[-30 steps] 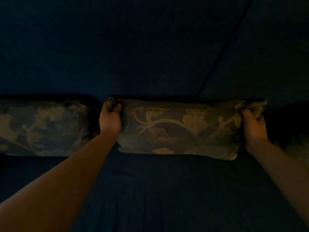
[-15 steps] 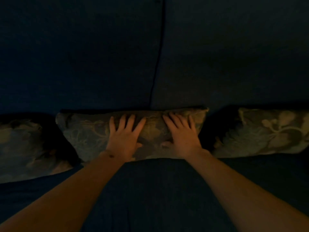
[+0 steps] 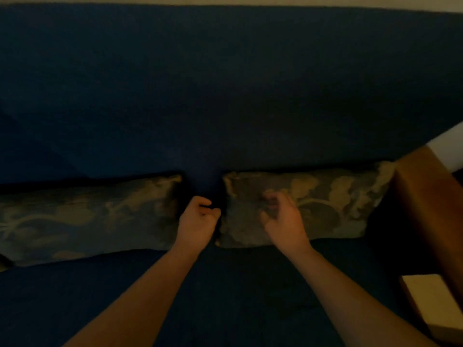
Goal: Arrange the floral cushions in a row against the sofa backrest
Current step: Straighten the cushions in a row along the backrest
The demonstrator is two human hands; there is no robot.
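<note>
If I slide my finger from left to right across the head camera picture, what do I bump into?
Left floral cushion → left hand → right floral cushion, with the right hand in front of it → brown wooden sofa arm.

The sofa backrest (image 3: 225, 96) was covered in a dark blue cloth, matt and finely woven, and the seat (image 3: 238, 296) wore the same dull fabric. Two floral cushions (image 3: 87, 216) (image 3: 325, 204) looked like woven jacquard cloth, their pale tan pattern carrying a faint sheen against a muted grey-green ground. At three o'clock the armrest (image 3: 431, 196) was brown and smooth, seemingly wood, with a soft satin finish.
</note>
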